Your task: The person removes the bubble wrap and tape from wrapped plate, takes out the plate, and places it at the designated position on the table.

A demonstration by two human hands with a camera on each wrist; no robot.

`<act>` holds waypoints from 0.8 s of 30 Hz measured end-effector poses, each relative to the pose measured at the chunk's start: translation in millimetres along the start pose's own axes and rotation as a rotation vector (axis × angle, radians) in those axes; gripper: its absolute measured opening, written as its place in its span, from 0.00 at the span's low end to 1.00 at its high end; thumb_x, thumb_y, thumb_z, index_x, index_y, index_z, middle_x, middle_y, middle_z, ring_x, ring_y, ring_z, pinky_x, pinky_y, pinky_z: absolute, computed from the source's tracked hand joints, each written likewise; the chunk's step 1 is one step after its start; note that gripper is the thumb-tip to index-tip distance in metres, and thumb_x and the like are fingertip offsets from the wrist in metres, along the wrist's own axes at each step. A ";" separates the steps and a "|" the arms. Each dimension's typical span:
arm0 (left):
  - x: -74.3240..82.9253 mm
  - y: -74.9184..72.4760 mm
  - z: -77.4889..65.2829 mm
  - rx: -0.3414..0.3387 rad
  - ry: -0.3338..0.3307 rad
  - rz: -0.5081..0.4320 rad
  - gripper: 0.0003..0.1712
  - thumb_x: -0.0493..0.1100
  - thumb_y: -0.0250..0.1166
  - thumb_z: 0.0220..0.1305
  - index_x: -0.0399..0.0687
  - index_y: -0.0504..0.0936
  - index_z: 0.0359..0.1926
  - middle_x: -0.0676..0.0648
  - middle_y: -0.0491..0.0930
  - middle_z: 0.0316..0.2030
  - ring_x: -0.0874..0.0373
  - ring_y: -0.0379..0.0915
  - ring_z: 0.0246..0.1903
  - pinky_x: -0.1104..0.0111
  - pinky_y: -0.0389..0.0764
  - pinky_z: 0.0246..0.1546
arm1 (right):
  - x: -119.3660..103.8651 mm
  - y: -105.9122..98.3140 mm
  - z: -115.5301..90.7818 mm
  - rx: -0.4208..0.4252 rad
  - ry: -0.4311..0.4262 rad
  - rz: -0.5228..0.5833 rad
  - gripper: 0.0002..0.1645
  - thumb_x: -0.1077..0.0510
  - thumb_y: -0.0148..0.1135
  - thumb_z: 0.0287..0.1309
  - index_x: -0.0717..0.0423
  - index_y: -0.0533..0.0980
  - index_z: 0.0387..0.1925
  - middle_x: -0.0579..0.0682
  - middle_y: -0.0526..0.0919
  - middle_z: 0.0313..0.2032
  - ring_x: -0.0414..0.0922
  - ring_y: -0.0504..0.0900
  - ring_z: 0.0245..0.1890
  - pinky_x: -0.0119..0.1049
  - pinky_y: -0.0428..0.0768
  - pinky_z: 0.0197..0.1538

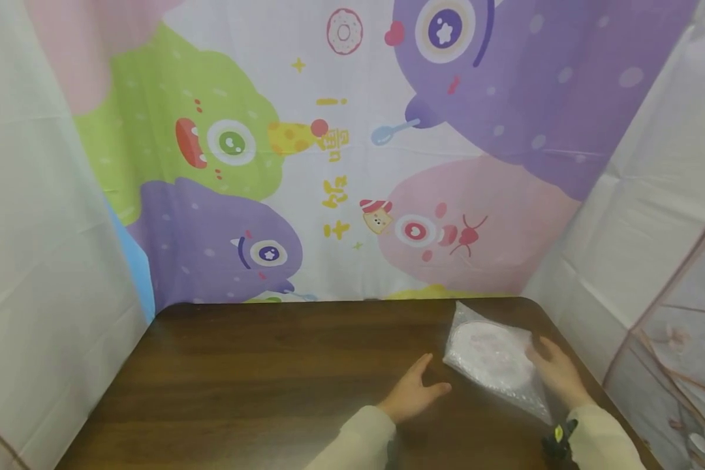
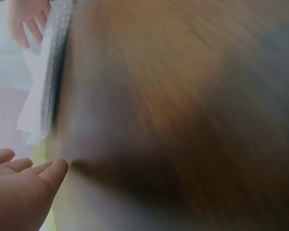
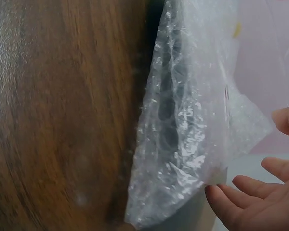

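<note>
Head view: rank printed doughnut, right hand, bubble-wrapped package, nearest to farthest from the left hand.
1. Bubble-wrapped package: just right of the left hand.
2. Right hand: at the package's right side.
3. Printed doughnut: farthest, top of the view.

Bubble-wrapped white disc point(image 1: 490, 356) — right hand point(image 1: 559, 373) alongside

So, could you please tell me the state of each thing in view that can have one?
Bubble wrap: crinkled, around the round white item
Round white item: wrapped
Left hand: open, empty
Right hand: open, at the wrap's edge, contact unclear
Backdrop: hung, creased
</note>
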State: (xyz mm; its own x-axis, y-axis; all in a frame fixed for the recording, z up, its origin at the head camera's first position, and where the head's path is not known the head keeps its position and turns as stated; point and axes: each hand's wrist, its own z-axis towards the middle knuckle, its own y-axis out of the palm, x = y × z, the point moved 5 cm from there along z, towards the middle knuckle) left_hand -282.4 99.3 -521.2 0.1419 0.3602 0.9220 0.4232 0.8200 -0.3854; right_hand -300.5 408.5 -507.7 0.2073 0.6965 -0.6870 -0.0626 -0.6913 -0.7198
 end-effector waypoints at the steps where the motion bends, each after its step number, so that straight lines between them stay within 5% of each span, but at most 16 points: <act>1: 0.5 1.3 1.1 -0.001 -0.006 -0.016 0.46 0.55 0.63 0.64 0.42 0.55 0.75 0.39 0.54 0.75 0.39 0.50 0.74 0.43 0.56 0.73 | 1.2 1.1 0.3 -0.007 0.007 0.005 0.47 0.42 0.42 0.72 0.74 0.42 0.73 0.78 0.49 0.70 0.74 0.52 0.69 0.65 0.53 0.72; 9: 1.6 11.6 9.7 -0.020 -0.041 -0.096 0.47 0.56 0.63 0.63 0.43 0.54 0.75 0.39 0.54 0.75 0.38 0.50 0.74 0.43 0.56 0.73 | 5.1 8.8 1.5 -0.039 0.032 0.024 0.45 0.45 0.42 0.73 0.74 0.42 0.72 0.77 0.53 0.69 0.73 0.55 0.69 0.65 0.56 0.71; 24: 6.4 22.7 16.2 -0.047 -0.067 -0.090 0.45 0.55 0.62 0.63 0.42 0.56 0.74 0.39 0.59 0.74 0.38 0.55 0.72 0.43 0.58 0.72 | 7.8 12.5 0.3 -0.046 0.064 0.063 0.44 0.46 0.41 0.73 0.75 0.41 0.72 0.77 0.50 0.70 0.72 0.49 0.71 0.63 0.53 0.73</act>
State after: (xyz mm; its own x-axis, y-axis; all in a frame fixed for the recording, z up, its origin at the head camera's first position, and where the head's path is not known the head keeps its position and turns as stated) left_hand -286.4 127.5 -524.7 0.0420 0.3167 0.9476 0.4735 0.8289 -0.2980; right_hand -300.0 405.3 -522.1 0.2662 0.6390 -0.7217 -0.0327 -0.7423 -0.6693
